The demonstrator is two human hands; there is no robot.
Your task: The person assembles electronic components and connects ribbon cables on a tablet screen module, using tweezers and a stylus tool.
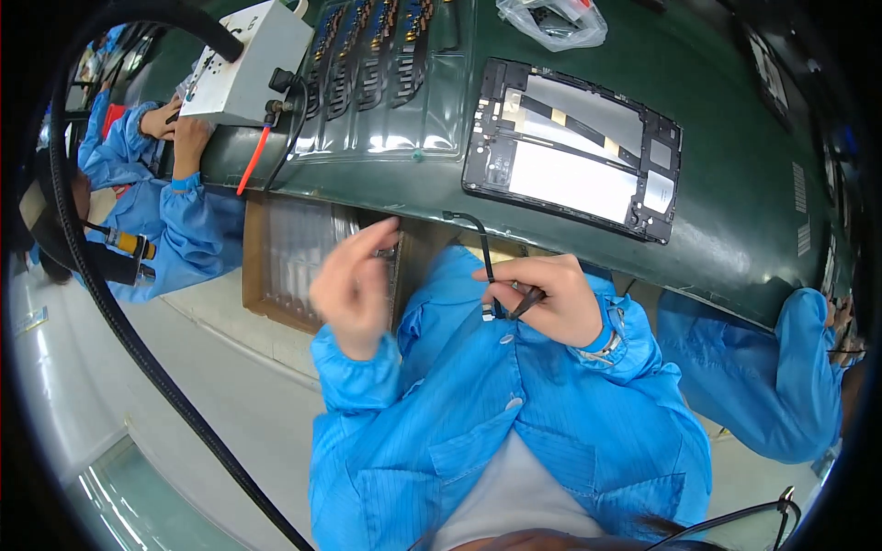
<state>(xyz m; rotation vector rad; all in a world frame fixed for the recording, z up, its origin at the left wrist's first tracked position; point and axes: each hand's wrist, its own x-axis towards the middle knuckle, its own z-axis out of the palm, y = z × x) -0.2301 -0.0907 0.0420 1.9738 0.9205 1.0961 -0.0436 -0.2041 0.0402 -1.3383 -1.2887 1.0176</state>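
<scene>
And across the far side runs a dark green workbench, stretching left to right, its glossy top catching light. Down on the left, pale floor spreads out, and there, near left, a greenish shiny surface gleams with bright streaks!

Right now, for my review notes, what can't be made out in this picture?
All in the head view:
- Left hand: fingers blurred; whether they hold anything is unclear.
- Black cable: partly hidden by the right hand.
- Cardboard box: partly covered by the green table and left hand.
- Clear bag: cut off by the top edge; contents unclear.
</scene>
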